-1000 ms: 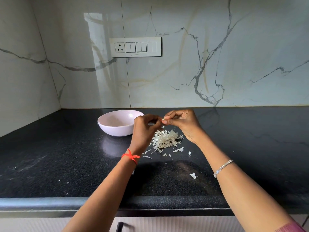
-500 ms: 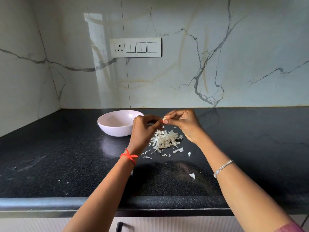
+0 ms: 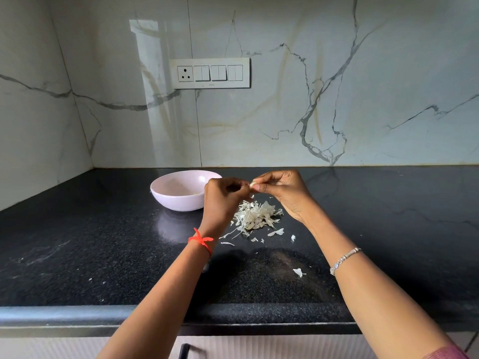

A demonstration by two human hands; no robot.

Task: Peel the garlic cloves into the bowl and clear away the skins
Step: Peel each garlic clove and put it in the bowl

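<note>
Pale garlic clove (image 3: 251, 184) — left hand (image 3: 220, 200), right hand (image 3: 282, 193) pinching.

Red wrist thread (image 3: 201, 239); silver bracelet (image 3: 344, 259)

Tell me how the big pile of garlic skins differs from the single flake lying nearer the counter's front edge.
The pile of skins is a heap of many shreds; the single flake is one piece. The pile sits right of the bowl, below the held garlic clove; the flake lies apart, nearer the front edge. Both are pale and rest on the black counter.
</note>
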